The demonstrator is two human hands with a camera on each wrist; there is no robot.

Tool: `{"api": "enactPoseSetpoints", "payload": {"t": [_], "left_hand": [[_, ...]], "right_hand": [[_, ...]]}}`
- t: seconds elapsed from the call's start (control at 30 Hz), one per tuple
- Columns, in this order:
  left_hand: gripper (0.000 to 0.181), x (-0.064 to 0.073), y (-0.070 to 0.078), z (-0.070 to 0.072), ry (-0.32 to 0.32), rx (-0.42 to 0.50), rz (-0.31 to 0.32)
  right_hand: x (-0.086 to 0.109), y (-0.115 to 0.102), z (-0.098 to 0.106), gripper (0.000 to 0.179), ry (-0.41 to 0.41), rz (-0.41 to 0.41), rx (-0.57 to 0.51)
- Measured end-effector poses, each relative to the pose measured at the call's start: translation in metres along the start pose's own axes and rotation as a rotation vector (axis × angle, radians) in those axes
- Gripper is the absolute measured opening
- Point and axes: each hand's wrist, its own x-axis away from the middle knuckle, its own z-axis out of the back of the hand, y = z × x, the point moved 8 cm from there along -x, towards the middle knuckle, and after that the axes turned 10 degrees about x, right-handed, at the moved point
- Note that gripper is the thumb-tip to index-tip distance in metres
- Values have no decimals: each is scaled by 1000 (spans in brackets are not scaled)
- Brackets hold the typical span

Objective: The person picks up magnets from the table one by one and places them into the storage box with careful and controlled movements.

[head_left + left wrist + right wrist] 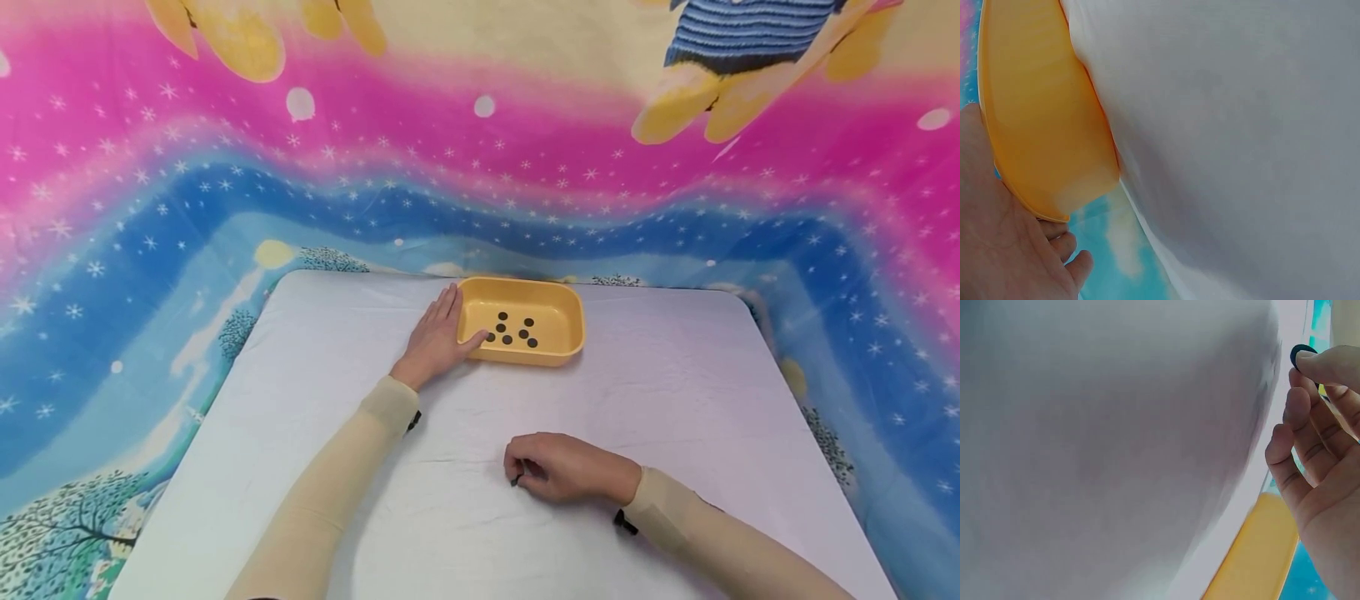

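Note:
A yellow plastic tray (pixel 520 357) stands at the far edge of the table, with several small black discs (pixel 528 322) lying flat on its bottom. My left hand (pixel 437 335) rests along the tray's left side, fingers straight and thumb over the front rim near one disc. The left wrist view shows that palm (pixel 1004 244) against the tray's rim. Closer to me, over the table, my right hand (pixel 566 467) pinches one black disc (pixel 1302 355) between thumb and index finger. Its other fingers are loosely bent.
A white cloth (pixel 450 533) covers the table, with slight wrinkles. Behind and around it hangs a colourful printed curtain (pixel 480 183), close to the tray's back side. Small black camera mounts sit at both wrists.

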Motion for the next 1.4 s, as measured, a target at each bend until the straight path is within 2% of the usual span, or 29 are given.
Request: {"api": "enactPoseSetpoints", "payload": {"t": [0.27,0.53,0.87,1.17,1.4], "left_hand": [[104,1,1,1,1,-7,-7],[105,0,0,-1,-11,5,7],[104,0,0,1,-1,-4,-1],[105,0,-2,-1,-11,-11,3],[104,-1,-2,-1,-8,-4,5]], "right_hand": [[-3,19,19,19,56,-94,0],[-7,39,56,23,212,-118,-6],[-9,74,97,22,354,-209,-13],[-14,106,117,18,445,-272,-5],[-20,132,128,15,462,-367,-24]]}}
